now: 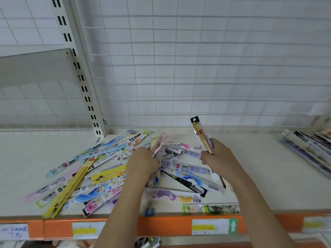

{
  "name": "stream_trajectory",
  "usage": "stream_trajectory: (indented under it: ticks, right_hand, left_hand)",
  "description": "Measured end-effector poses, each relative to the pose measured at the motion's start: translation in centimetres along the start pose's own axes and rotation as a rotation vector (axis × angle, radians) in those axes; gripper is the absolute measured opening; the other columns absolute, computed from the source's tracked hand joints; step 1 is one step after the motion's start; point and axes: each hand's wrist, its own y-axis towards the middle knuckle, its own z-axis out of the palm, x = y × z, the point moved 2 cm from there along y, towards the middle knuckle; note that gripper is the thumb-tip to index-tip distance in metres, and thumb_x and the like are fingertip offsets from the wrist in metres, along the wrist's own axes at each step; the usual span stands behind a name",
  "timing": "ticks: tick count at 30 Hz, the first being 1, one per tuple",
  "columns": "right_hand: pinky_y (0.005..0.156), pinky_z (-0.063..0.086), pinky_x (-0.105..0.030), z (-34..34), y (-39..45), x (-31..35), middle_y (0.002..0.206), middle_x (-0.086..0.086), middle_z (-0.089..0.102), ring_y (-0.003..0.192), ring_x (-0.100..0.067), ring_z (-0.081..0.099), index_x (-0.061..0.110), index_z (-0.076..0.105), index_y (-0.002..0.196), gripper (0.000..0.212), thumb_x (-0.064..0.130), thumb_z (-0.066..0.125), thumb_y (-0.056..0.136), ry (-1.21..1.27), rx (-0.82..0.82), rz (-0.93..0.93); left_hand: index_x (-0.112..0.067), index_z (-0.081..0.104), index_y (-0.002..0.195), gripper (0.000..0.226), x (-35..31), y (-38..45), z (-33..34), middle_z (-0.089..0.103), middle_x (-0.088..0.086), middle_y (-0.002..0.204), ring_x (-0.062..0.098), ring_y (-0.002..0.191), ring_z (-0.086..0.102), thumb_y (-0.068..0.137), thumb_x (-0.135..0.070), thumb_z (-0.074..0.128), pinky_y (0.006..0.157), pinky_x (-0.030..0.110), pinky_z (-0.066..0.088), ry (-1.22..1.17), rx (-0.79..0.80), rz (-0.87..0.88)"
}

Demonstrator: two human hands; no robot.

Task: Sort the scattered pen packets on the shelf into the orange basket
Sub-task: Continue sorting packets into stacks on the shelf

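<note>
A: Where are the pen packets?

B: A loose pile [100, 169] lies scattered across the middle and left of the shelf [250, 167], long thin packets crossing each other at all angles. Some reach the near edge, and a yellow one [69, 187] pokes out over it at the near left.

A: And the hands?

B: The left hand [142, 162] is curled round a bunch [157, 142] that fans up and away from it, pink and pale packets, over the middle of the pile. The right hand [217, 154] grips 2 or so packets [201, 135] standing nearly upright, with a black hang tab at the top. Its fingers are wrapped round their lower part.

A: Are the hands touching?

B: No, they are apart, with packets lying on the shelf between them.

A: The orange basket?

B: I cannot see one in this view. The orange I see is the strip [161, 228] along the near edge, carrying 4 or so white and yellow labels, 1 with a green arrow [232, 226].

A: Anything else?

B: A second stack [308, 145] sits at the far right of the shelf, well apart from the pile. Behind is a white wire grid [197, 68], and a slotted upright [78, 68] rises at the left beside a grey upper shelf [32, 68]
</note>
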Motion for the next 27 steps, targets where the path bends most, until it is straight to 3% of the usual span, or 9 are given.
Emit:
stream_trajectory:
  ticks: [3, 5, 8, 10, 13, 16, 19, 23, 27]
  right_hand:
    - [0.060, 0.046, -0.033, 0.0, -0.3, -0.3, 0.096, -0.021, 0.064, 0.091, -0.036, 0.065, 0.010, 0.048, 0.099, 0.010, 0.013, 0.045, 0.090, 0.007, 0.031, -0.027]
    - [0.058, 0.045, -0.033, 0.2, -0.6, -0.1, 0.084, -0.015, 0.060, 0.079, -0.034, 0.065, 0.012, 0.046, 0.093, 0.005, 0.017, 0.047, 0.092, -0.009, 0.050, -0.078]
    - [0.055, 0.031, -0.029, 0.7, -0.9, 0.4, 0.071, -0.003, 0.051, 0.064, -0.022, 0.050, 0.015, 0.048, 0.086, 0.022, 0.034, 0.057, 0.090, -0.144, 0.091, -0.173]
    - [0.062, 0.036, -0.029, 1.6, -1.2, 0.9, 0.086, -0.007, 0.061, 0.072, -0.021, 0.056, 0.019, 0.054, 0.091, 0.025, 0.041, 0.063, 0.085, -0.193, 0.202, -0.216]
    - [0.078, 0.044, -0.033, 3.7, -1.8, 1.4, 0.115, -0.013, 0.061, 0.101, -0.028, 0.060, 0.014, 0.057, 0.115, 0.050, 0.047, 0.066, 0.079, -0.274, 0.386, -0.236]
    - [0.066, 0.037, -0.031, 5.5, -2.7, 2.4, 0.099, -0.013, 0.064, 0.080, -0.021, 0.058, 0.013, 0.058, 0.100, 0.051, 0.053, 0.073, 0.071, -0.337, 0.566, -0.227]
    - [0.053, 0.028, -0.025, 6.5, -3.5, 3.3, 0.071, 0.001, 0.047, 0.061, -0.009, 0.040, 0.021, 0.045, 0.073, 0.039, 0.049, 0.072, 0.075, -0.469, 0.678, -0.262]
    - [0.054, 0.029, -0.027, 6.4, -3.0, 4.2, 0.073, 0.002, 0.049, 0.063, -0.010, 0.047, 0.012, 0.051, 0.088, 0.032, 0.042, 0.063, 0.086, -0.473, 0.591, -0.303]
    - [0.052, 0.031, -0.023, 4.2, -1.9, 4.8, 0.067, 0.009, 0.054, 0.050, 0.006, 0.050, 0.020, 0.050, 0.081, 0.023, 0.039, 0.056, 0.092, -0.365, 0.398, -0.328]
  left_hand:
    - [-0.007, 0.044, 0.068, 0.025, 0.1, 0.4, -0.6, 0.043, 0.001, 0.058, 0.026, 0.066, 0.050, 0.083, -0.020, 0.060, 0.052, 0.025, 0.036, -0.082, -0.048, -0.013]
    - [-0.009, 0.048, 0.070, 0.021, 0.3, 0.4, -1.4, 0.046, 0.001, 0.057, 0.025, 0.060, 0.051, 0.083, -0.020, 0.060, 0.048, 0.025, 0.034, -0.192, -0.088, -0.011]
    - [-0.006, 0.055, 0.079, 0.019, 0.5, -0.3, -3.4, 0.045, 0.003, 0.055, 0.019, 0.049, 0.042, 0.089, -0.023, 0.056, 0.045, 0.024, 0.031, -0.383, -0.168, 0.032]
    - [-0.009, 0.052, 0.073, 0.022, 1.0, -1.0, -5.0, 0.042, 0.001, 0.052, 0.016, 0.046, 0.039, 0.091, -0.022, 0.054, 0.045, 0.023, 0.029, -0.453, -0.228, 0.056]
    - [-0.014, 0.044, 0.070, 0.025, 2.3, -2.1, -6.9, 0.050, 0.005, 0.058, 0.016, 0.047, 0.040, 0.093, -0.021, 0.051, 0.047, 0.025, 0.029, -0.453, -0.297, 0.086]
    - [-0.009, 0.047, 0.092, 0.012, 3.8, -3.2, -7.7, 0.058, 0.006, 0.074, 0.014, 0.055, 0.056, 0.095, -0.021, 0.049, 0.050, 0.026, 0.039, -0.586, -0.298, 0.038]
    - [-0.011, 0.045, 0.094, 0.011, 5.4, -4.1, -7.9, 0.053, 0.004, 0.077, 0.018, 0.057, 0.064, 0.095, -0.021, 0.049, 0.057, 0.030, 0.050, -0.688, -0.265, -0.023]
    - [-0.016, 0.041, 0.079, 0.022, 6.8, -4.7, -7.9, 0.050, 0.006, 0.070, 0.020, 0.056, 0.057, 0.091, -0.024, 0.057, 0.053, 0.029, 0.042, -0.568, -0.291, -0.040]
    - [-0.007, 0.043, 0.093, 0.024, 7.1, -4.8, -8.0, 0.049, 0.010, 0.070, 0.028, 0.065, 0.051, 0.089, -0.024, 0.060, 0.054, 0.030, 0.040, -0.536, -0.320, -0.060]
